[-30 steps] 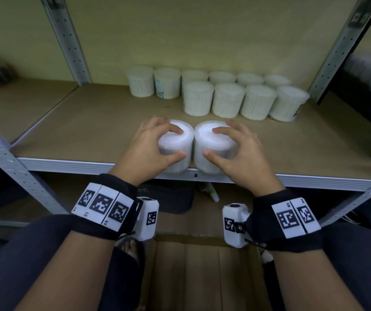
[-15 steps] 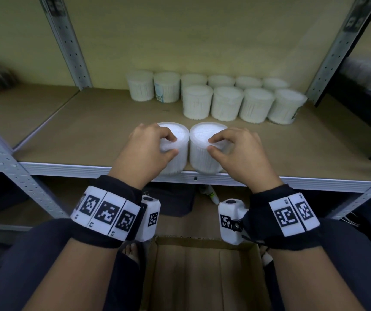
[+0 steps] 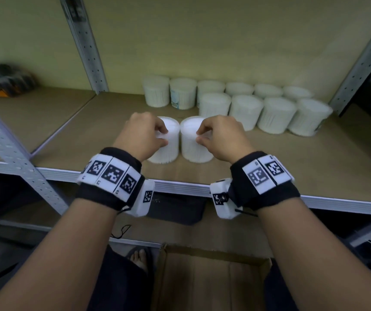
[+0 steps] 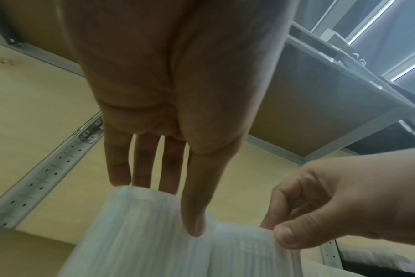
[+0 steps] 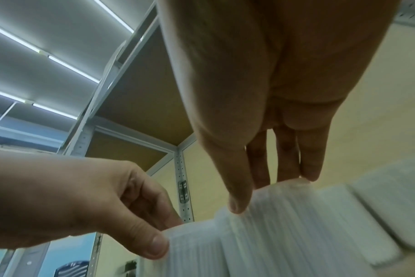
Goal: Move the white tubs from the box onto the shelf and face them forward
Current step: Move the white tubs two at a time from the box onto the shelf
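White tubs (image 3: 243,102), ten, stand far right on the shelf (image 3: 90,131); left hand (image 3: 143,135) and right hand (image 3: 221,136) each pinch another tub's rim near its front edge, box (image 3: 202,279) apparently emptied.

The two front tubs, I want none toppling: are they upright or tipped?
Upright. The left tub and right tub stand base-down on the shelf, lids up, left hand and right hand gripping their rims.
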`<state>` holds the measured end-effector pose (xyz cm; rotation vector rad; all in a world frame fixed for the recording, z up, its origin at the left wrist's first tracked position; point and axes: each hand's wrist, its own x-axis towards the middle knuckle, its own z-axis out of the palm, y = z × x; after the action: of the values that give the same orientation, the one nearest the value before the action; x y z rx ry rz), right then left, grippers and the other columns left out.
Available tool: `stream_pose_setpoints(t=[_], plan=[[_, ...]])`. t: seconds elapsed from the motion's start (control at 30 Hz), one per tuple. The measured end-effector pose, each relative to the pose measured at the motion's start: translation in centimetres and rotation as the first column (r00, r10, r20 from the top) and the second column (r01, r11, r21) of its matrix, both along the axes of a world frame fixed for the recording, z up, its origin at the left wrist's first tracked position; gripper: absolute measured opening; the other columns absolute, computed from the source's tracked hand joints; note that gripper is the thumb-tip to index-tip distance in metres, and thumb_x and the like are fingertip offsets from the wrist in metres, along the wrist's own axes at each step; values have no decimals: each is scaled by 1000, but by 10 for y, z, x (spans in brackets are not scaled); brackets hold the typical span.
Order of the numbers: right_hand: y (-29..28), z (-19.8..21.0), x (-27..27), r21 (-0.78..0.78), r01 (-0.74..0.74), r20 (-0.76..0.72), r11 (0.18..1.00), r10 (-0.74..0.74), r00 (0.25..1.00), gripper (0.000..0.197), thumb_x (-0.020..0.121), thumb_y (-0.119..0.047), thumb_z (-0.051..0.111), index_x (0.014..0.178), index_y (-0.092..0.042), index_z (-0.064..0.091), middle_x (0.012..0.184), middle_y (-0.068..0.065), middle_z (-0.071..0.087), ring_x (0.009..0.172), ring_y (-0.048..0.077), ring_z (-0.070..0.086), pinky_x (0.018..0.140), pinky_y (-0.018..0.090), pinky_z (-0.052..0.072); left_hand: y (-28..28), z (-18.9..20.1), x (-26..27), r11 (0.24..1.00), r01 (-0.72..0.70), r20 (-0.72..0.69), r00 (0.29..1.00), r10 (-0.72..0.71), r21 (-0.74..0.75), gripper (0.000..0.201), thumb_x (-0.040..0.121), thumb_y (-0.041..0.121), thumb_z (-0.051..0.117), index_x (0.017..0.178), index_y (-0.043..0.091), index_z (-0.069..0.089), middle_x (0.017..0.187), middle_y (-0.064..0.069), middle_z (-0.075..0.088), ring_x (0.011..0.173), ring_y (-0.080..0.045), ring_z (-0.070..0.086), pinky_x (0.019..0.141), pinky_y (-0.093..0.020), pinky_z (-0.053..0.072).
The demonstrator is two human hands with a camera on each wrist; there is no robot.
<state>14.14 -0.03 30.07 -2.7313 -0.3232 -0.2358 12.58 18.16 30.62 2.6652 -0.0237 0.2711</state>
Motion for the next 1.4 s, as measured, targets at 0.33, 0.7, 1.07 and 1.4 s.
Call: stream_pose_setpoints(t=[0.33, 0.7, 1.07, 1.4], plan=[[35, 10, 68, -66, -11, -58, 998, 7, 998, 20, 91, -19, 61, 109, -14, 70, 117, 10, 64, 107, 28, 60, 92, 33, 48, 18, -4, 76, 989, 8, -38, 999, -2, 147, 24, 80, 18, 72, 104, 15, 69, 116, -12, 64, 104, -29, 61, 94, -40, 51], [50, 7, 126, -112, -3, -31, 994, -1, 1000, 21, 91, -11, 56, 106, -8, 71, 113, 11, 68, 103, 28, 64, 86, 32, 51, 27, -9, 137, 983, 52, -16, 999, -50, 177, 22, 83, 9, 64, 105, 11, 67, 112, -14, 64, 100, -31, 61, 85, -34, 50], [53, -2, 148, -109, -1, 16, 994, 3, 1000, 23, 93, -8, 53, 109, -5, 68, 116, 14, 63, 107, 29, 60, 85, 30, 47, 45, -18, 160, 998, 64, 24, 998, -64, -1, 27, 84, 17, 67, 111, 13, 68, 121, -9, 65, 119, -25, 54, 102, -32, 43], [54, -8, 147, -113, -6, 75, 994, 14, 997, 24, 95, -4, 46, 110, -3, 66, 111, 13, 65, 102, 27, 62, 81, 30, 48, 48, -25, 163, 994, 96, 64, 994, -93, -46, 25, 88, 16, 64, 112, 12, 65, 121, -7, 64, 109, -25, 61, 85, -22, 41]])
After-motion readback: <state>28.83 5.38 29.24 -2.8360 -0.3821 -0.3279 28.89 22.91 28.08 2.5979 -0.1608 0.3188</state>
